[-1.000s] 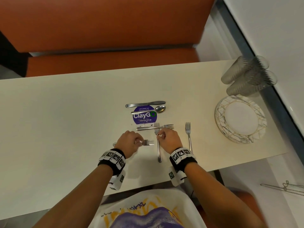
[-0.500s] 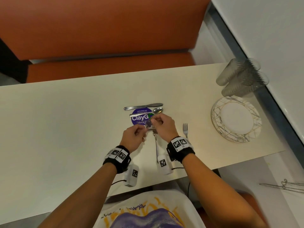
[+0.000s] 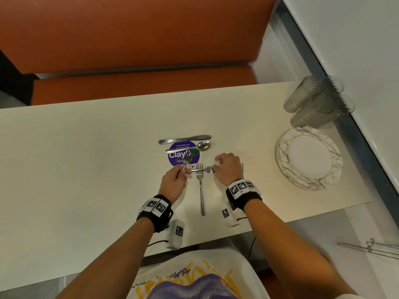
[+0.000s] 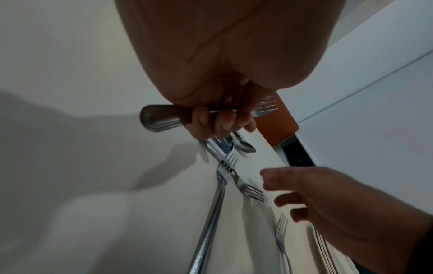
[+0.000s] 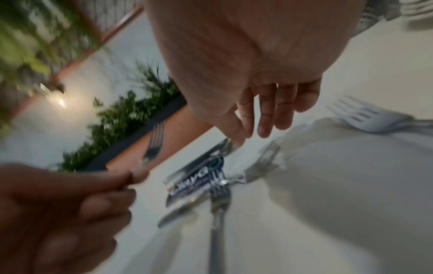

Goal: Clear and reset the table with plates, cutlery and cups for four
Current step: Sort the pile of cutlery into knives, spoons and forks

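Note:
My left hand (image 3: 180, 172) grips a fork (image 3: 187, 158) by its handle, tines raised over the purple sticker (image 3: 176, 155); the left wrist view shows my fingers curled round the fork handle (image 4: 164, 115). My right hand (image 3: 224, 164) hovers just right of it, fingers relaxed (image 5: 266, 118) and holding nothing. Below them one fork (image 3: 201, 190) lies pointing away from me, and a second fork (image 3: 201, 169) lies across it. A third fork (image 5: 370, 120) lies by my right hand, mostly hidden in the head view. A knife (image 3: 184, 139) and a spoon (image 3: 204, 145) lie beyond the sticker.
A stack of gold-patterned plates (image 3: 282, 160) sits at the table's right end, with clear ribbed cups (image 3: 319, 102) lying behind it against the wall. An orange bench (image 3: 129, 83) runs along the far side. The table's near edge is close to my wrists.
Both hands went forward from the near edge to the sticker and met there. The right hand has since moved off to the right, empty. The left hand keeps its fork, tines now raised.

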{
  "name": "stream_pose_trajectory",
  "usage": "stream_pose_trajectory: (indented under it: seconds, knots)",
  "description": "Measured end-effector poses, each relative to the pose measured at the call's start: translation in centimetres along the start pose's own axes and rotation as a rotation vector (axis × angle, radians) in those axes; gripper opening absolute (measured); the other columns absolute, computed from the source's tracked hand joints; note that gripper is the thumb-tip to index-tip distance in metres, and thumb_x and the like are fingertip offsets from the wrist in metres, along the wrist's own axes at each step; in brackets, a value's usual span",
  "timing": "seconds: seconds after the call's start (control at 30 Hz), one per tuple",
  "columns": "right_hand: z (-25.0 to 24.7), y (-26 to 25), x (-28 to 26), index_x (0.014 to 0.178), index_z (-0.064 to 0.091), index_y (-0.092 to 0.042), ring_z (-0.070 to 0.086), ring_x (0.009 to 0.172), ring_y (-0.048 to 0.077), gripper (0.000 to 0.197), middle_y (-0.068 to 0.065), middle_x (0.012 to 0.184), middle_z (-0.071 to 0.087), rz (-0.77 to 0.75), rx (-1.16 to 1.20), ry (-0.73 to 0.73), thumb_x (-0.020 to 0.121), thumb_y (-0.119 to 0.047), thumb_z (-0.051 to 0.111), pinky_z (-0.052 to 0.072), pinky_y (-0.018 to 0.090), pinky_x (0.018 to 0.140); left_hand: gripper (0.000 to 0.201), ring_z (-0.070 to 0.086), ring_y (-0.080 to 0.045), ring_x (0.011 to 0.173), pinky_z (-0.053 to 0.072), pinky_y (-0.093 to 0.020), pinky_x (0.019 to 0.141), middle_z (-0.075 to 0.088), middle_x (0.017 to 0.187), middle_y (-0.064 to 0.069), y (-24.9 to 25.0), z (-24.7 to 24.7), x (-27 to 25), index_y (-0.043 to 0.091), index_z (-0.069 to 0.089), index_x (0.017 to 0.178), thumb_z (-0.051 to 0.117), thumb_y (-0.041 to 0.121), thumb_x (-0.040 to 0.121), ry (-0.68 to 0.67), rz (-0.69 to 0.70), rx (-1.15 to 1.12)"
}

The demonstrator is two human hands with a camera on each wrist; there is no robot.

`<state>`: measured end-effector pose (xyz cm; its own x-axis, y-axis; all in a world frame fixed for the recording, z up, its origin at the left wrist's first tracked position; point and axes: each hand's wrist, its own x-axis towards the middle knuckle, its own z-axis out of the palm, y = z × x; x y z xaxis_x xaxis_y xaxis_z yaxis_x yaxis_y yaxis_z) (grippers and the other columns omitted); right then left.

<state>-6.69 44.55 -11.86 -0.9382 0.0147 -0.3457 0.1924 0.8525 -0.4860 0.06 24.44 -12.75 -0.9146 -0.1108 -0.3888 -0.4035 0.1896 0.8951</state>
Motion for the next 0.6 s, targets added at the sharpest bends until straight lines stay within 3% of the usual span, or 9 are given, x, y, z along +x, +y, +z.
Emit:
stream_pose_trajectory:
  seconds: [0.1, 0.23, 0.4, 0.5, 0.6]
  knots:
    - [0.7, 1.4, -0.2, 0.123, 0.061, -0.025, 0.048, 0.115, 0.027, 0.038, 0.005, 0.121, 0.053, 0.007, -0.23, -0.045, 0.088, -0.039, 0.068, 0.042, 0.039, 0.097, 0.027, 0.049, -0.007, 0.055, 0.042, -0.021, 0.057, 0.057, 0.064, 0.008, 0.1, 0.1, 0.3, 0.01, 0.07, 0.097, 0.045, 0.009, 0.107, 0.003, -0.01, -0.007]
    - [0.9, 1.9, 0.1, 0.109, 0.065, -0.023, 0.051, 0.107, 0.025, 0.024, 0.005, 0.112, 0.057, -0.029, -0.242, -0.036, 0.087, -0.033, 0.07, 0.045, 0.037, 0.092, 0.028, 0.052, -0.01, 0.058, 0.044, -0.025, 0.06, 0.06, 0.066, 0.004, 0.4, 0.2, 0.9, 0.012, 0.072, 0.099, 0.045, 0.01, 0.107, 0.007, -0.004, 0.014]
    - [0.0, 2.1, 0.5, 0.088, 0.069, -0.024, 0.061, 0.094, 0.02, 0.006, -0.004, 0.095, 0.066, 0.019, -0.082, -0.111, 0.083, -0.023, 0.072, 0.053, 0.04, 0.089, 0.027, 0.053, -0.01, 0.06, 0.043, -0.025, 0.064, 0.06, 0.067, 0.005, 1.4, 0.1, 1.7, 0.013, 0.071, 0.098, 0.045, 0.011, 0.106, 0.049, 0.024, 0.058]
    - [-1.1, 1.9, 0.8, 0.083, 0.074, -0.022, 0.064, 0.08, 0.011, 0.008, -0.007, 0.083, 0.068, 0.013, 0.098, -0.092, 0.083, -0.014, 0.076, 0.055, 0.026, 0.078, 0.028, 0.055, -0.011, 0.059, 0.046, -0.024, 0.061, 0.063, 0.068, 0.0, 2.4, -0.6, 2.3, 0.014, 0.071, 0.096, 0.045, 0.009, 0.106, 0.054, 0.045, 0.072]
    - [-2.7, 0.8, 0.6, 0.089, 0.075, -0.021, 0.058, 0.076, -0.001, 0.005, -0.009, 0.086, 0.069, -0.054, 0.234, -0.047, 0.087, -0.016, 0.076, 0.042, 0.01, 0.071, 0.027, 0.065, -0.013, 0.066, 0.054, -0.019, 0.064, 0.07, 0.075, -0.006, 3.6, -1.3, 3.1, 0.011, 0.07, 0.098, 0.044, 0.008, 0.107, 0.083, 0.079, 0.089]
